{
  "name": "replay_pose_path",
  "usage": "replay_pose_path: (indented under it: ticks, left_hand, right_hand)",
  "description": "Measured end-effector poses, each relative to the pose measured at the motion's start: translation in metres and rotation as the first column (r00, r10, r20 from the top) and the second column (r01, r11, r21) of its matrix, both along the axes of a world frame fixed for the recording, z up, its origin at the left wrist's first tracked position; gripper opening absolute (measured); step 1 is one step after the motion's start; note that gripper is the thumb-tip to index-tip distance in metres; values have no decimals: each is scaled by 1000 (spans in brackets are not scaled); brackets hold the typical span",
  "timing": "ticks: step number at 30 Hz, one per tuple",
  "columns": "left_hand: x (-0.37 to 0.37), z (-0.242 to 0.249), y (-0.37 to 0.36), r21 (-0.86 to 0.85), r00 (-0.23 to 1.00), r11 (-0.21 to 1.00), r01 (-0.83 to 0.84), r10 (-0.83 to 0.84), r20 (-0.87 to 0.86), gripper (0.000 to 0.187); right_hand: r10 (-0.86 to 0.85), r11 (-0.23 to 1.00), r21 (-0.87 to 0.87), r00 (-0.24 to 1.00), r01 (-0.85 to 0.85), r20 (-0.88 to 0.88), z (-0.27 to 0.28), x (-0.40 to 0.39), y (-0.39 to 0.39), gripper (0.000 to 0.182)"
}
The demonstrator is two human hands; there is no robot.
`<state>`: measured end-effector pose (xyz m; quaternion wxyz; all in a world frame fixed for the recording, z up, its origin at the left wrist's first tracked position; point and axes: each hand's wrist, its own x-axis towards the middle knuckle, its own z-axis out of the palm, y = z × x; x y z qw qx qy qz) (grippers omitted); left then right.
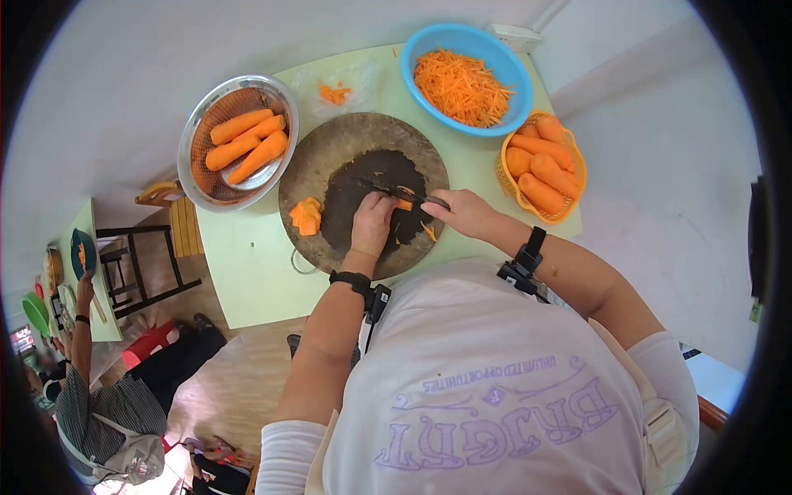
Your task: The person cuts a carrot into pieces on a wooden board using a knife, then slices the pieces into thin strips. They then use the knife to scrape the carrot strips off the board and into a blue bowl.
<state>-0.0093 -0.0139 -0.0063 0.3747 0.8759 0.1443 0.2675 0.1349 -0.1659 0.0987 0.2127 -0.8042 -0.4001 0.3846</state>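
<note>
My left hand (pixel 371 224) presses down on carrot slices (pixel 403 204) on a round wooden cutting board (pixel 330 157). My right hand (pixel 464 211) grips the handle of a knife (pixel 388 190), its dark blade lying across the board toward the left, just above my left fingers. A small stack of cut carrot slabs (pixel 306 216) sits at the board's left edge. A few orange strips (pixel 428 232) lie by my right hand.
A metal colander (pixel 202 115) with peeled carrots stands at left. A blue bowl (pixel 516 70) holds shredded carrot, an orange basket (pixel 505 177) holds whole carrots at right. Carrot scraps lie on a plastic bag (pixel 334 92). Another person (pixel 99 396) works at a table far left.
</note>
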Motion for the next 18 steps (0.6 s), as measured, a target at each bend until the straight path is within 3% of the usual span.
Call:
replay_pose_path:
  ticks: [18]
  left_hand:
    - [0, -2, 0, 2, 1000, 1000, 4, -4, 14, 11]
  right_hand:
    - [28, 1000, -8, 1000, -28, -7, 15, 4, -6, 50]
